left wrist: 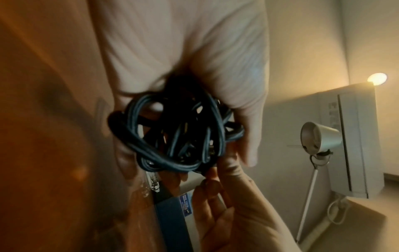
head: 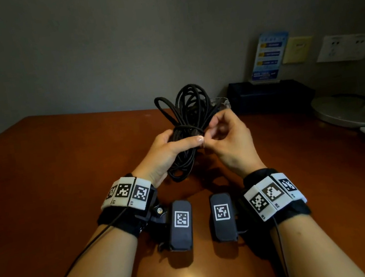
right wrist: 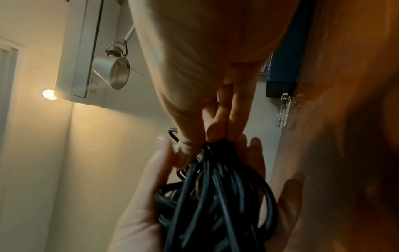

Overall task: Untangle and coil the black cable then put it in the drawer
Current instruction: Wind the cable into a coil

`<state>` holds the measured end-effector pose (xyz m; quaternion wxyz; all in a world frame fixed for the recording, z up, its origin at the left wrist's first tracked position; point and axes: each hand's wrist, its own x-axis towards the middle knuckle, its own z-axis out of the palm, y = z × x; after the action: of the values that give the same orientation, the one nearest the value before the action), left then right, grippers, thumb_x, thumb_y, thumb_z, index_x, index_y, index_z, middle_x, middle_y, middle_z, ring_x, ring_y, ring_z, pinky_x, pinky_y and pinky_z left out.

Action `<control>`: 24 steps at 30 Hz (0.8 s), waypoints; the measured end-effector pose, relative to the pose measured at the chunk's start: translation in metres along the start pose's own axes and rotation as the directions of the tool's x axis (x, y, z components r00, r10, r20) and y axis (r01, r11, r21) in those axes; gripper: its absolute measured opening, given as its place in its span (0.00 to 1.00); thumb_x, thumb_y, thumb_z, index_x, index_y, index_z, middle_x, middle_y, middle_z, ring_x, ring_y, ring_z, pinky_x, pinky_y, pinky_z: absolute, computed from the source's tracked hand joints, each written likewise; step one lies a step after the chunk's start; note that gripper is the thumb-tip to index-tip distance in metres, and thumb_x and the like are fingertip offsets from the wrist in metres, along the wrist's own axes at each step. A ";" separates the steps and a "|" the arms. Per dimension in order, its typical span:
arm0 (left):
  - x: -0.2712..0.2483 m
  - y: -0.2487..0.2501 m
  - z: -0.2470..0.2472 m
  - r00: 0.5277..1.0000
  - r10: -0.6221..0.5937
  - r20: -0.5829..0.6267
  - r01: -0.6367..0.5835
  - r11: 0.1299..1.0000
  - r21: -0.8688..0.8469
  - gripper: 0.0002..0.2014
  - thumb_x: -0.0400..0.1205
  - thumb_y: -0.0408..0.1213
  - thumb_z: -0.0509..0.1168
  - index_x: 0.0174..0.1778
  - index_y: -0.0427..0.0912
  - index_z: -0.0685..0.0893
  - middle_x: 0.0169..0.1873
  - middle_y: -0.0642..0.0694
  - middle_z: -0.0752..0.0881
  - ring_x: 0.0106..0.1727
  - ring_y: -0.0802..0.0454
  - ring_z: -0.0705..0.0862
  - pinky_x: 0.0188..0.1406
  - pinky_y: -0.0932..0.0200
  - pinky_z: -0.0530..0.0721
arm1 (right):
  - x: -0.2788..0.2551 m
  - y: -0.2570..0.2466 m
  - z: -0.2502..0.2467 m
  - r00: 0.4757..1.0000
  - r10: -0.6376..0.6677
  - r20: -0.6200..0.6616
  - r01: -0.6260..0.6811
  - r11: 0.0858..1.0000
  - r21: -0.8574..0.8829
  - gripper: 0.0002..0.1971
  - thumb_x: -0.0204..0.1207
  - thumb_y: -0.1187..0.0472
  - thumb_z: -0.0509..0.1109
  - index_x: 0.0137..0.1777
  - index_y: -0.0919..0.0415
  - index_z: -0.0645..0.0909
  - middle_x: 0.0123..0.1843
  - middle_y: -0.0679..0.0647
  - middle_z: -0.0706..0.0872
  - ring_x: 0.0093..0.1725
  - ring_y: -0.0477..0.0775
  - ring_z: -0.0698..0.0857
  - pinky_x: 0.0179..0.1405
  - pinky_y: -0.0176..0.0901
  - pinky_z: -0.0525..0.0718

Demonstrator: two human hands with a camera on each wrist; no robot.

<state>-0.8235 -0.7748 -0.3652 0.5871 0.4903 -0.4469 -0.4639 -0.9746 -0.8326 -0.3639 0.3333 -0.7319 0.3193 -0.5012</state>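
From the head view the black cable [head: 188,123] is a bundle of loops held above the brown surface [head: 65,178], with the left hand [head: 169,154] wrapped round its middle, loops standing above that grip and hanging below it. The right hand [head: 228,136] pinches a strand at the same spot. Only the wrist views show a silver lamp head [left wrist: 319,138] beyond the grip. The right wrist view shows fingertips [right wrist: 215,133] closed on the strands' top
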 end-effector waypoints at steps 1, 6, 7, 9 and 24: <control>0.000 -0.001 0.000 0.999 0.016 -0.027 -0.016 1.000 0.011 0.22 0.74 0.37 0.77 0.62 0.36 0.83 0.50 0.41 0.91 0.54 0.46 0.90 0.50 0.55 0.86 | 0.000 0.000 0.000 0.999 0.019 0.029 -0.020 1.000 0.017 0.16 0.66 0.66 0.80 0.48 0.58 0.76 0.30 0.43 0.82 0.34 0.38 0.81 0.43 0.40 0.82; 0.003 -0.002 -0.004 0.989 0.062 -0.136 -0.050 0.995 0.089 0.15 0.77 0.43 0.74 0.58 0.45 0.84 0.54 0.45 0.90 0.57 0.46 0.88 0.62 0.44 0.84 | -0.001 -0.008 -0.008 0.958 0.224 0.176 -0.276 0.885 0.374 0.18 0.71 0.78 0.73 0.55 0.64 0.73 0.40 0.57 0.84 0.44 0.59 0.88 0.41 0.38 0.89; 0.001 0.000 -0.004 0.989 0.068 -0.133 -0.052 0.992 0.118 0.15 0.77 0.44 0.74 0.58 0.47 0.84 0.55 0.46 0.90 0.58 0.46 0.88 0.63 0.43 0.83 | -0.001 -0.011 -0.011 0.937 0.285 0.203 -0.345 0.853 0.392 0.14 0.74 0.73 0.73 0.54 0.63 0.73 0.39 0.56 0.86 0.45 0.58 0.90 0.41 0.40 0.89; 0.001 0.002 -0.003 0.991 0.080 -0.108 -0.062 0.985 0.159 0.15 0.79 0.43 0.73 0.60 0.47 0.82 0.56 0.46 0.89 0.58 0.48 0.88 0.61 0.46 0.85 | 0.002 -0.011 -0.012 0.876 0.403 0.265 -0.471 0.832 0.294 0.18 0.75 0.52 0.75 0.54 0.65 0.77 0.43 0.52 0.90 0.53 0.56 0.90 0.51 0.49 0.88; -0.078 0.061 0.016 0.994 -0.030 0.103 -0.030 0.844 0.536 0.50 0.65 0.48 0.82 0.81 0.45 0.64 0.75 0.49 0.71 0.78 0.51 0.68 0.74 0.54 0.70 | -0.035 -0.082 -0.004 0.825 0.496 0.270 -0.554 0.618 0.557 0.21 0.68 0.66 0.80 0.59 0.76 0.83 0.50 0.67 0.91 0.49 0.62 0.91 0.46 0.54 0.89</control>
<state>-0.8456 -0.6947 -0.3083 0.4017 0.6094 -0.5895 -0.3461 -0.9777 -0.7582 -0.3153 0.6978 -0.4785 0.3230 -0.4240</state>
